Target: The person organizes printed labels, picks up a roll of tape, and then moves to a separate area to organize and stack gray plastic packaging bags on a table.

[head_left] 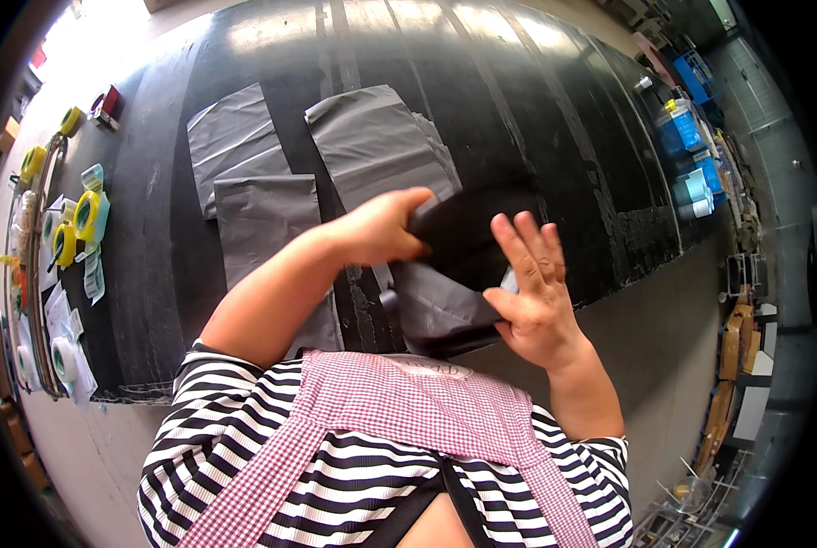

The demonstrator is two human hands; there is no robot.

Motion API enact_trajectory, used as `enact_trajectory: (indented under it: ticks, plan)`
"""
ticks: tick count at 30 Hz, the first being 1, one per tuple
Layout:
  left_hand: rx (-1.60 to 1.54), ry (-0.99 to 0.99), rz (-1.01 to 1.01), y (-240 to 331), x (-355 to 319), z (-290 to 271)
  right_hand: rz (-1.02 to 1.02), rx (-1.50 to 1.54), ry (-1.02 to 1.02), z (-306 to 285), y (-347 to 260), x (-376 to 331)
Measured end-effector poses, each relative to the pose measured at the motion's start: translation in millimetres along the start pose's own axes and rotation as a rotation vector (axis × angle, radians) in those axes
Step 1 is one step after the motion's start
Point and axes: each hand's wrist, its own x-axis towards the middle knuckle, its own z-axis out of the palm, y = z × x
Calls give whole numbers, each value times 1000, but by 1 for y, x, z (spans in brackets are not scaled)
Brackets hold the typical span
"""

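Observation:
My left hand (pixel 383 228) grips the upper edge of a black folded item (pixel 468 239) that sticks out of a grey plastic mailer bag (pixel 436 306). My right hand (pixel 532 292) is spread flat, fingers apart, its palm against the right side of that bag near the table's front edge. More grey mailer bags lie flat on the black table (pixel 518 119): one at the left (pixel 235 137), one below it (pixel 264 219), and one in the middle (pixel 372 137).
Yellow and white tape rolls (pixel 84 215) and paper labels lie along the table's left end. Blue crates (pixel 682 128) stand at the far right. Cardboard and a metal rack sit on the grey floor (pixel 664 365) to the right.

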Motion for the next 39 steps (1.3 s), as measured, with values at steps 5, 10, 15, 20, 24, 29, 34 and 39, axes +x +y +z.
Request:
enact_trajectory:
  ticks: [5, 10, 15, 20, 24, 29, 34, 39]
  plan:
    - [356, -198, 312, 45, -53, 72, -167, 4, -16, -6, 11, -20]
    - [-157, -488, 240, 17, -54, 62, 65, 248, -58, -17, -3, -77]
    - [489, 200, 84, -85, -36, 25, 85, 209, -132, -63, -5, -88]
    - [645, 232, 197, -130, -24, 13, 91, -97, 377, -145, -1, -114]
    - [676, 234, 203, -139, -24, 6, 22, -190, 406, -170, 9, -110]
    - [636, 191, 201, -138, -21, 3, 16, 9, 431, -177, -6, -76]
    - [105, 386, -102, -122, 5, 33, -47, 180, 209, -153, -30, -37]
    - [-459, 282, -301, -124, 27, 45, 108, 187, 43, -130, -30, -40]
